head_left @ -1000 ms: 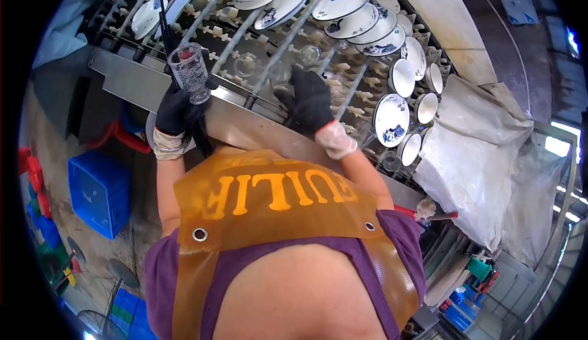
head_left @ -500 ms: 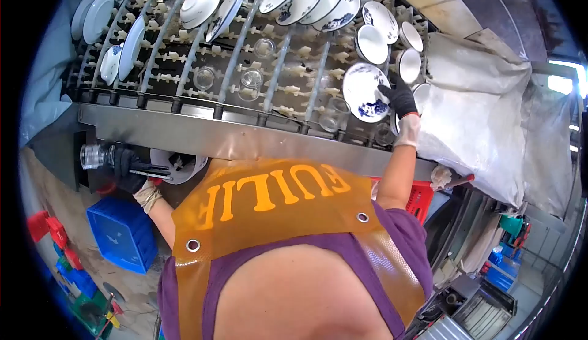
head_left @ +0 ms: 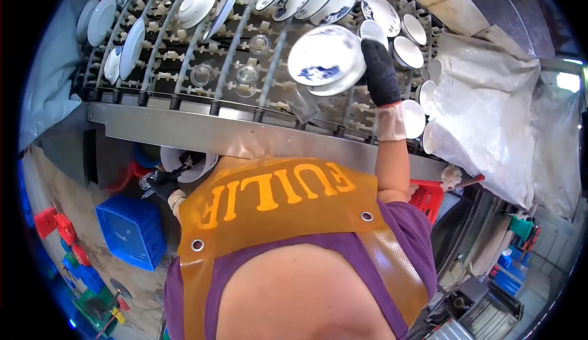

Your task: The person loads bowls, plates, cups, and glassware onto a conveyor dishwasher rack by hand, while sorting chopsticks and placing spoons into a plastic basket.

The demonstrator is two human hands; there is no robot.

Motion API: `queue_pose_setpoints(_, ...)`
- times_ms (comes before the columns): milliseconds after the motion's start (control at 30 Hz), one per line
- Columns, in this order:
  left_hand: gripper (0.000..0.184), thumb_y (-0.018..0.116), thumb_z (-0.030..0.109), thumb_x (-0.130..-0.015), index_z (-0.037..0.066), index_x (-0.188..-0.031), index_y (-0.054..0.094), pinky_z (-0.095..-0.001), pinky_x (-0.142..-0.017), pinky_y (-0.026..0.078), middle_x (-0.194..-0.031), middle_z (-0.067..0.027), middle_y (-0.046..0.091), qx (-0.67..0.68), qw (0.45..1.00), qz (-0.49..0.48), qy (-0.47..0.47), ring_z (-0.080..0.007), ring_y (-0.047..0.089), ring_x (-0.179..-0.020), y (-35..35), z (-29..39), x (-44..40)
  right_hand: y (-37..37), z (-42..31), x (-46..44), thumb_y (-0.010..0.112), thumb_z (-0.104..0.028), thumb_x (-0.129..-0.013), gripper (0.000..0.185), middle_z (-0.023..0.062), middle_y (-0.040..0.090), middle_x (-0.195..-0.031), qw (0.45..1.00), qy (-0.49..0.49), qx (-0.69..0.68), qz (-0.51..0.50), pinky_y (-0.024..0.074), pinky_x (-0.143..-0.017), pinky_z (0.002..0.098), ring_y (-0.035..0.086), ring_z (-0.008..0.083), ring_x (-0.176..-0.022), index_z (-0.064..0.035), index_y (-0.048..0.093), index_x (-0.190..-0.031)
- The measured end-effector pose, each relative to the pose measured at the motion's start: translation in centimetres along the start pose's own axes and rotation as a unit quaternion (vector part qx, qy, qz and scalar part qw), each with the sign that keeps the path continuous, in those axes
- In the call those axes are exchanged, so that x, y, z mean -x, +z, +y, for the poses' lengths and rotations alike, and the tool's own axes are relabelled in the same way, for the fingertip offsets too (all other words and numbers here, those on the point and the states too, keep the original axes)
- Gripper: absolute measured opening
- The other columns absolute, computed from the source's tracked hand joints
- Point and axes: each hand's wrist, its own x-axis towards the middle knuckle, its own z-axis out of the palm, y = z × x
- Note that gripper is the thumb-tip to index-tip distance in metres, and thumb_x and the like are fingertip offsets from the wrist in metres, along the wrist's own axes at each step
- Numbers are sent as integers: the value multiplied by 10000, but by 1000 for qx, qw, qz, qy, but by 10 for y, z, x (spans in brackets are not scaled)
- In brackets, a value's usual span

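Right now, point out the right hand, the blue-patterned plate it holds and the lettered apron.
Right hand point(head_left: 380, 74), head view: middle of the gloved hand.
Blue-patterned plate point(head_left: 324, 53), head view: its white face.
Lettered apron point(head_left: 278, 199), head view: chest panel, at the lettering.

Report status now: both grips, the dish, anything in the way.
Right grip on blue-patterned dish, over rack. Left grip low by white bucket, its hold unclear. Clear glass near dish, possible obstacle.

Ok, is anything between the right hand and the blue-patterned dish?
Nothing visible: the right hand holds the blue-patterned dish by its right side. Another white rim shows below its lower edge, not between them.
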Motion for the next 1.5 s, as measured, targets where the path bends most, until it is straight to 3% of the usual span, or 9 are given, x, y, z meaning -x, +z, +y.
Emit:
queue_pose_setpoints(167,312,492,394,-868,90,-871,559,-302,-620,431,-716,-34,521,-32,999,33,1,-152,501,-652,-16,-14,4,22,-24,11,487,-308,-903,286,54,559,-666,987,-35,-110,-113,444,-480,256,536,108,-540,-43,552,-991)
queue_pose_setpoints(233,309,493,392,-868,91,-872,561,-302,-620,431,-714,-33,521,-41,998,38,1,-152,502,-652,-20,-20,8,30,-15,19,556,-315,-853,319,118,595,-719,906,-180,330,-194,473,-542,301,596,176,-596,-43,547,-1019)
queue_pose_setpoints(367,303,494,387,-869,92,-875,563,-301,-618,431,-710,-30,520,-54,997,47,-9,-152,502,-652,-24,-32,10,80,22,52,641,-429,-721,542,186,613,-871,887,-132,427,-119,465,-723,419,595,345,-822,-83,515,-1118)
queue_pose_setpoints(733,286,498,373,-870,96,-882,569,-299,-615,430,-699,-23,517,-94,994,53,-33,-154,504,-652,-20,-56,8,66,28,47,600,-335,-780,268,105,609,-745,869,-248,414,-109,464,-595,389,604,286,-690,-91,604,-891)
queue_pose_setpoints(867,280,500,368,-870,98,-884,571,-298,-613,430,-695,-21,516,-110,991,61,-37,-154,504,-652,-20,-56,5,4,20,-2,653,-273,-739,298,119,622,-805,742,-388,505,208,458,-688,387,596,280,-759,-44,612,-926)
queue_pose_setpoints(1167,266,503,357,-870,101,-889,576,-297,-611,429,-686,-15,514,-207,973,106,2,-155,505,-652,-37,-40,-10,-57,39,-47,630,-322,-768,357,140,632,-851,969,-83,223,-63,462,-694,338,593,211,-728,-32,626,-977)
queue_pose_setpoints(1267,262,504,353,-871,102,-891,578,-296,-610,429,-683,-13,514,-427,879,196,86,-155,506,-652,-83,-7,-45,-52,39,-55,595,-308,-785,303,153,625,-866,935,-117,333,-23,453,-746,352,588,254,-814,-56,623,-951)
queue_pose_setpoints(1400,234,487,290,-887,88,-943,592,-229,-548,408,-709,-6,529,-361,879,208,232,-101,474,-571,110,6,-38,-22,35,-120,573,-259,-737,239,176,618,-866,838,-249,486,9,469,-742,377,591,328,-837,-69,634,-869)
queue_pose_setpoints(1500,260,420,234,-920,44,-1037,553,-156,-468,375,-821,-39,569,61,958,-274,-50,-34,417,-485,127,38,-69,3,50,-159,604,-261,-663,259,163,618,-930,726,-250,637,-64,462,-762,403,589,321,-880,-101,656,-859)
